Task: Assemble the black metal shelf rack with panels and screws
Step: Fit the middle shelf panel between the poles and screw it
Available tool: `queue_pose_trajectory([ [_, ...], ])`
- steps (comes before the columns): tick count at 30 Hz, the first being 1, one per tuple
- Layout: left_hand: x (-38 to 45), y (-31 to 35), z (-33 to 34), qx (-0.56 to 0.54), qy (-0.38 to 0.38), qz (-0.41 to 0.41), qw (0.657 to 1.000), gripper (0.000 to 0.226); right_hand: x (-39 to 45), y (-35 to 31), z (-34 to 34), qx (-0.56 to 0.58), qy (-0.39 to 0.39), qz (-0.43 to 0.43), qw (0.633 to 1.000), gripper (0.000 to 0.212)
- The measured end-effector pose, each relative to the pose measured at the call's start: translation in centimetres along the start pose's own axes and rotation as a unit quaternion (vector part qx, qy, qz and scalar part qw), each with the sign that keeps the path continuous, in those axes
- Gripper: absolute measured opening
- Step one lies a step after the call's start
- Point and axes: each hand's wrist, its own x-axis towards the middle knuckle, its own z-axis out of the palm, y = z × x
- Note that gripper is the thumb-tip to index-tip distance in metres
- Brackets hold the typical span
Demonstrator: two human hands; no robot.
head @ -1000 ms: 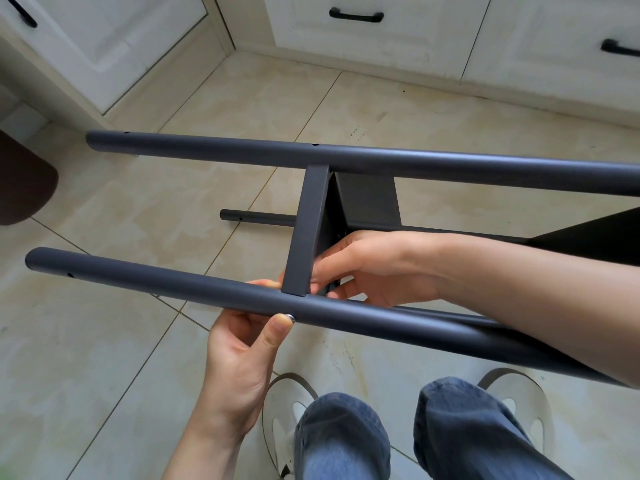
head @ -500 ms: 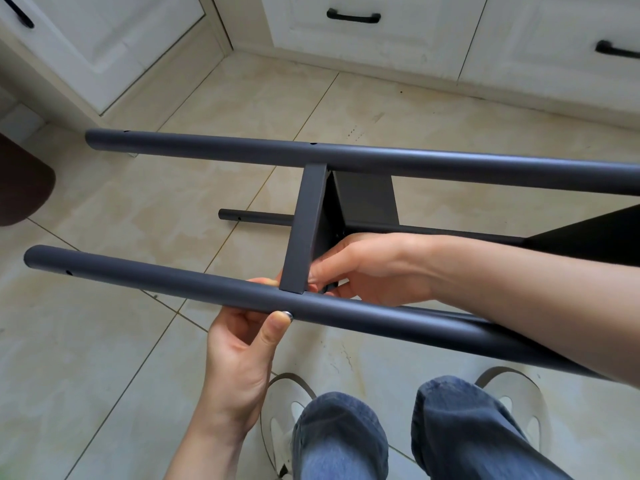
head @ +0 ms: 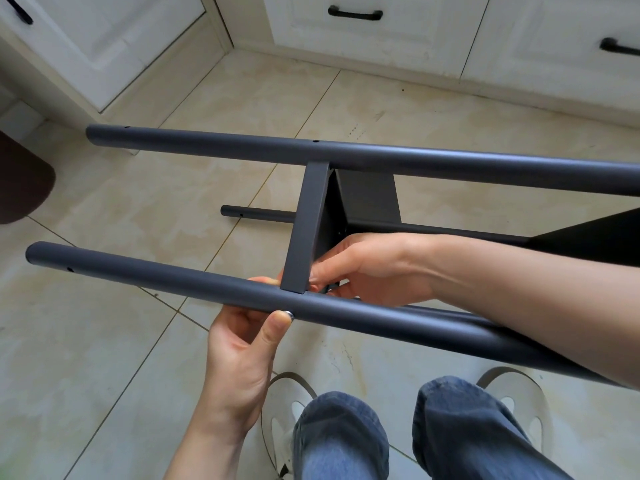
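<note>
The floor [head: 104, 341] was glossy beige tile with thin grout lines, and white cabinets with black bar handles [head: 355, 12] ran along the far wall. A dark brown mat [head: 20, 181] lay at the left edge. The person stood over it in blue jeans [head: 341, 441] and pale slippers [head: 516, 393].

The black metal shelf rack [head: 346, 157] lay on its side, held off the tiles, its round tubes running left to right with a flat black shelf panel [head: 310, 230] spanning between them. The left hand [head: 242, 351] came up from below, thumb pressing a small silver screw head [head: 289, 315] against the near tube [head: 156, 282], fingers curled behind it. The right hand [head: 370, 268] reached in beside the panel, fingertips pinched together at the panel's lower corner; what they held I could not tell.
</note>
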Motion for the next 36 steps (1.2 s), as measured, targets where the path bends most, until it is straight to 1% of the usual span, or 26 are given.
queue_pose_trajectory([
  [3,-0.01,-0.05,-0.08,0.000,0.004,-0.001,1.000,0.052,0.04,-0.20,0.06,-0.023,0.018,0.003,1.000,0.020],
  [6,0.05,-0.01,-0.12,-0.002,0.005,-0.007,1.000,0.053,-0.02,-0.25,-0.16,-0.044,0.027,-0.008,0.999,0.018],
  [9,0.10,0.05,-0.06,-0.003,0.001,-0.005,1.000,0.053,-0.04,-0.16,-0.34,-0.036,0.016,-0.035,0.999,0.014],
  [12,0.09,0.05,0.04,-0.001,0.000,-0.005,1.000,0.053,0.04,0.06,-0.47,-0.012,-0.007,-0.040,0.999,0.013],
  [14,0.06,0.01,0.07,-0.004,0.002,-0.005,1.000,0.053,0.26,0.29,-0.56,-0.014,-0.008,-0.039,0.999,0.012],
  [18,0.07,-0.03,0.13,-0.006,0.005,-0.004,1.000,0.053,0.39,0.36,-0.35,-0.029,0.009,-0.031,0.999,0.020],
  [21,0.12,-0.01,0.09,-0.007,0.005,-0.006,1.000,0.053,0.50,0.18,0.02,-0.069,0.039,-0.027,0.996,0.030],
  [24,0.14,0.00,0.01,-0.004,0.002,-0.008,1.000,0.052,0.48,-0.05,0.16,-0.088,0.062,-0.020,0.994,0.031],
  [28,0.14,-0.03,-0.17,0.002,-0.001,-0.008,1.000,0.053,0.02,-0.15,-0.12,-0.030,0.027,-0.022,0.999,0.017],
  [29,0.14,-0.06,-0.17,0.005,-0.001,-0.008,1.000,0.052,0.04,-0.06,-0.19,-0.021,0.021,-0.021,0.999,0.018],
  [31,0.14,-0.13,-0.15,0.006,0.000,-0.010,1.000,0.052,0.21,0.17,-0.21,-0.010,0.021,-0.016,1.000,0.030],
  [32,0.12,-0.15,-0.13,0.005,-0.002,-0.011,1.000,0.051,0.28,0.24,-0.12,-0.008,0.020,-0.014,1.000,0.030],
  [34,0.09,-0.16,-0.12,0.000,-0.004,-0.010,1.000,0.051,0.35,0.23,0.06,-0.008,0.020,-0.013,1.000,0.020],
  [36,0.07,-0.21,-0.15,-0.006,0.002,-0.014,1.000,0.054,0.33,0.08,0.12,-0.011,0.025,-0.012,1.000,0.018],
])
